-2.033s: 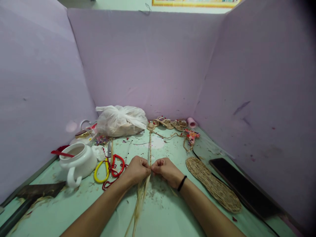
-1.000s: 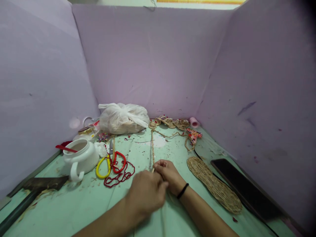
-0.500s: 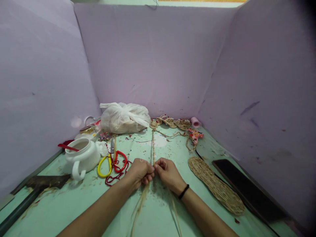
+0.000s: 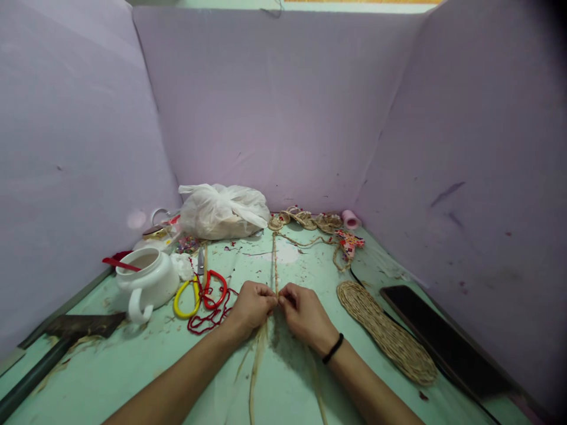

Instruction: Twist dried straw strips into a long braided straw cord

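Note:
A thin braided straw cord (image 4: 276,262) runs from the back of the table straight toward me. At its near end my left hand (image 4: 253,306) and my right hand (image 4: 305,310) meet, each with thumb and finger pinched on the cord's strands. Loose pale straw strands (image 4: 256,366) trail below the hands toward the front edge. A black band circles my right wrist. Left of the hands lie scissors (image 4: 188,300) with one yellow and one red handle, tangled with dark red yarn (image 4: 207,323). To the right is a woven straw sole (image 4: 385,330).
A white pot (image 4: 148,280) with a red stick and a hammer-like tool (image 4: 71,330) are at left. Behind stand a tied plastic bag (image 4: 224,212), straw pieces (image 4: 305,218) and a pink spool (image 4: 351,219). A black phone-like slab (image 4: 443,336) lies at right.
Both hands stay at the cord's near end. The fingers have shifted slightly, my left fingers looking more tightly closed, and the loose strands below hang differently.

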Demonstrator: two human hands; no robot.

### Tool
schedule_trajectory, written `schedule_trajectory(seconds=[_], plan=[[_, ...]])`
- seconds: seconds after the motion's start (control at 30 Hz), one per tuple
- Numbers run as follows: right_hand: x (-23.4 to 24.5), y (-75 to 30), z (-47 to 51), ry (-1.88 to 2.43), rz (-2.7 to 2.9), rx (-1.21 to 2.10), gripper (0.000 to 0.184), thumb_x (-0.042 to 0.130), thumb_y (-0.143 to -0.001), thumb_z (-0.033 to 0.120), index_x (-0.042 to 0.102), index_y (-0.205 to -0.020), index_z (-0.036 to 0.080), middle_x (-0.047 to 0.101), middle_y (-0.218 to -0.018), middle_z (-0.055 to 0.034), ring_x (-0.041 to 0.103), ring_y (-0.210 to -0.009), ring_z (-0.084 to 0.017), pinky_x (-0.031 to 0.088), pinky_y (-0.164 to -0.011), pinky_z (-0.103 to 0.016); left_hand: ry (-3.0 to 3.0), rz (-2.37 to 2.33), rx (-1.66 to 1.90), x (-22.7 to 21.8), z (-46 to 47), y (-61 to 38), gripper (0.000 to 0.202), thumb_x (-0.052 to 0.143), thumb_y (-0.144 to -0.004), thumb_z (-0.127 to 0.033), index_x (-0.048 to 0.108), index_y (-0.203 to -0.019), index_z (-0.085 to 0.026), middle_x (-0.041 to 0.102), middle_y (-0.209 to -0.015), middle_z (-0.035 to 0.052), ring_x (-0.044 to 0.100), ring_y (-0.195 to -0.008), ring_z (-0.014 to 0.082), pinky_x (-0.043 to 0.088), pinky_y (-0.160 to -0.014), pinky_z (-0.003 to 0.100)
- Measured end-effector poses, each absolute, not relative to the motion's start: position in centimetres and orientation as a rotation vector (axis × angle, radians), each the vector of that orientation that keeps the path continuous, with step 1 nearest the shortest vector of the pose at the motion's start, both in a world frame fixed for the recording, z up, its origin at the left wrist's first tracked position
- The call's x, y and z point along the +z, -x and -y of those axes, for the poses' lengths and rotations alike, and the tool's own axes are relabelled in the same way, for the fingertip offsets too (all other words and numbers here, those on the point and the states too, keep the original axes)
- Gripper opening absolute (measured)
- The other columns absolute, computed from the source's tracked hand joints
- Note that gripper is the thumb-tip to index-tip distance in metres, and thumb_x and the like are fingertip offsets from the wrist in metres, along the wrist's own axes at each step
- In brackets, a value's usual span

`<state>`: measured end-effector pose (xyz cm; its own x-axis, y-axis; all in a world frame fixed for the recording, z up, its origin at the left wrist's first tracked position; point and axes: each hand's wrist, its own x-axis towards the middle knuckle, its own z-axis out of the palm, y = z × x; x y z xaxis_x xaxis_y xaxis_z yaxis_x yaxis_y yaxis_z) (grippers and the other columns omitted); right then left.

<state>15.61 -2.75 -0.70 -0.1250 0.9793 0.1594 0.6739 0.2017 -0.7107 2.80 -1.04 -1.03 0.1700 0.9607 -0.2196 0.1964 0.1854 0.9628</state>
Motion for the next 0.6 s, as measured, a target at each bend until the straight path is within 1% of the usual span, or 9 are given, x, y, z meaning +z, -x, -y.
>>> schedule_trajectory(seconds=[0.13,0.27,0.37,0.5,0.6], plan=[[0.5,-16.5,2.7,1.721,1.794,0.733,0.018,0.052,-0.065,0.027,0.062,-0.058,0.014,0.062,-0.056,-0.0052,0.051,-0.053,-0.013,0.03,-0.048,-0.021,-1.293,-1.316,0.825,-1.1,1.1,-3.2,0.009,0.049,-0.057,-0.013,0.051,-0.049,-0.012,0.039,-0.033,-0.0065,0.027,-0.029,0.0028,0.017,-0.034,0.018],[1.1,-16.1,3.5,1.743,1.837,0.767,0.017,0.05,-0.063,0.021,0.063,-0.056,0.013,0.061,-0.052,-0.0052,0.048,-0.048,-0.011,0.027,-0.044,-0.021,-1.261,-1.352,0.789,-1.1,1.3,-3.5,0.011,0.048,-0.056,-0.012,0.049,-0.046,-0.014,0.037,-0.031,-0.0061,0.026,-0.026,0.0041,0.014,-0.031,0.019],[1.2,-15.4,4.3,1.673,1.989,0.629,0.018,0.047,-0.063,0.017,0.064,-0.056,0.014,0.061,-0.051,-0.0051,0.047,-0.046,-0.011,0.025,-0.045,-0.021,-1.16,-1.34,0.761,-0.9,1.2,-3.5,0.012,0.045,-0.056,-0.012,0.045,-0.044,-0.015,0.038,-0.03,-0.0054,0.027,-0.023,0.0056,0.013,-0.029,0.02],[1.1,-14.7,5.1,1.6,2.133,0.472,0.02,0.045,-0.066,0.014,0.064,-0.058,0.016,0.063,-0.056,-0.0056,0.048,-0.048,-0.011,0.024,-0.047,-0.022,-1.145,-1.275,0.731,-0.5,1.0,-3.1,0.012,0.046,-0.055,-0.013,0.046,-0.044,-0.014,0.042,-0.033,-0.0033,0.028,-0.023,0.0053,0.012,-0.028,0.019],[1.1,-14.9,5.1,1.568,2.179,0.461,0.02,0.046,-0.067,0.014,0.065,-0.061,0.017,0.065,-0.061,-0.0055,0.051,-0.052,-0.011,0.025,-0.049,-0.023,-1.171,-1.213,0.699,-0.3,0.9,-2.7,0.008,0.048,-0.054,-0.014,0.048,-0.046,-0.013,0.041,-0.033,-0.0043,0.027,-0.024,0.0039,0.012,-0.029,0.018]])
